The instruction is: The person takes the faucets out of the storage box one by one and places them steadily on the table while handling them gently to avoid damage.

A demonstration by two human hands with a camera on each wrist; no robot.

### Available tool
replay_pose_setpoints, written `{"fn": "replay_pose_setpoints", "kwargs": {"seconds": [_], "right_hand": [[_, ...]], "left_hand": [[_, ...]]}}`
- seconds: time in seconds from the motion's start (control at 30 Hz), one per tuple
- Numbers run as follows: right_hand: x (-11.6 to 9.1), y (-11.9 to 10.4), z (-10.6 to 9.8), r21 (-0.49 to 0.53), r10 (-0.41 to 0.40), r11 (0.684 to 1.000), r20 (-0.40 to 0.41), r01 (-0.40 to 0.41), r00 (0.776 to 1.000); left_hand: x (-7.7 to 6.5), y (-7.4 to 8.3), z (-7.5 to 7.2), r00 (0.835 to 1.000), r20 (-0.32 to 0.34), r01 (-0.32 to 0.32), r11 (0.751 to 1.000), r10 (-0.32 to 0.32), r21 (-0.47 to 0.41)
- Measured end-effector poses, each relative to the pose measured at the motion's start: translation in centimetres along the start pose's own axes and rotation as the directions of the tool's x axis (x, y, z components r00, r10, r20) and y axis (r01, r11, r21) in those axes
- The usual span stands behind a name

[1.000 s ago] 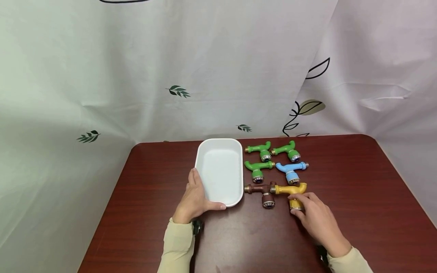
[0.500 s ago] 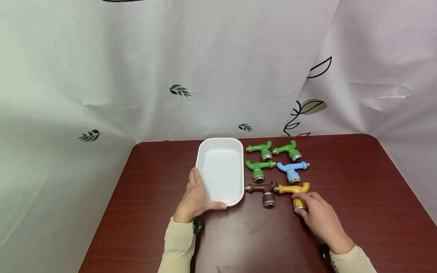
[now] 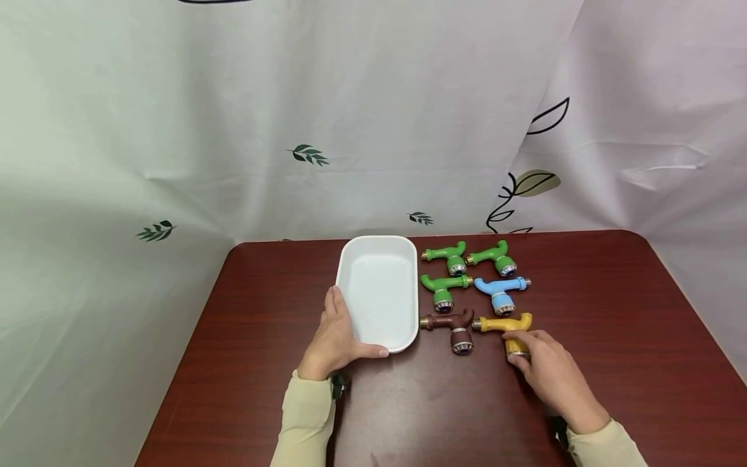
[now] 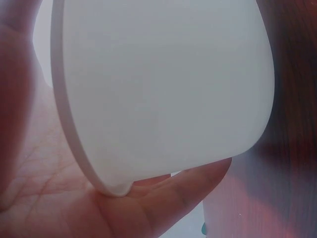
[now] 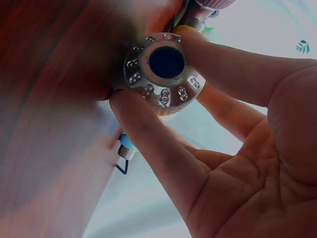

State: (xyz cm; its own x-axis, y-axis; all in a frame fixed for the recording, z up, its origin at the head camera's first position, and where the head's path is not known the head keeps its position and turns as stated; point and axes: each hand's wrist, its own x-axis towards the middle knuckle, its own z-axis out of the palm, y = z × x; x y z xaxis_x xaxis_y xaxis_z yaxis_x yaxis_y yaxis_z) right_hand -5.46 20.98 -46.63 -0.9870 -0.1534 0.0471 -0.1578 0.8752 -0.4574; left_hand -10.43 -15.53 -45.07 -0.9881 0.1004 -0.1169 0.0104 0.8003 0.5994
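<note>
At the near left corner of a white tray, my left hand lies with straight fingers along the side wall and its thumb along the front rim. The left wrist view shows the fingers against the tray's outer wall, under the lip. My right hand pinches the handle of a yellow faucet between thumb and fingers. In the right wrist view the chrome end cap of that handle, blue at its centre, faces the camera. Just left of it lies a brown faucet.
Behind the brown and yellow faucets lie a green faucet and a light blue faucet. Two more green faucets, one left and one right, form the back row. All rest on a dark red wooden table before a patterned white curtain.
The yellow faucet has slid slightly right in my right hand, and its threaded end now sits apart from the brown faucet. My left hand and the tray have stayed in place.
</note>
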Motion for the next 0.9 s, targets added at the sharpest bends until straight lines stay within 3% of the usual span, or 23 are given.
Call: {"fn": "replay_pose_setpoints", "kwargs": {"seconds": [0.9], "right_hand": [[0.01, 0.11, 0.19, -0.009, 0.035, 0.999, 0.004, -0.035, 0.999]], "left_hand": [[-0.01, -0.11, 0.1, 1.0, 0.0, -0.001, 1.0, 0.001, -0.01]]}}
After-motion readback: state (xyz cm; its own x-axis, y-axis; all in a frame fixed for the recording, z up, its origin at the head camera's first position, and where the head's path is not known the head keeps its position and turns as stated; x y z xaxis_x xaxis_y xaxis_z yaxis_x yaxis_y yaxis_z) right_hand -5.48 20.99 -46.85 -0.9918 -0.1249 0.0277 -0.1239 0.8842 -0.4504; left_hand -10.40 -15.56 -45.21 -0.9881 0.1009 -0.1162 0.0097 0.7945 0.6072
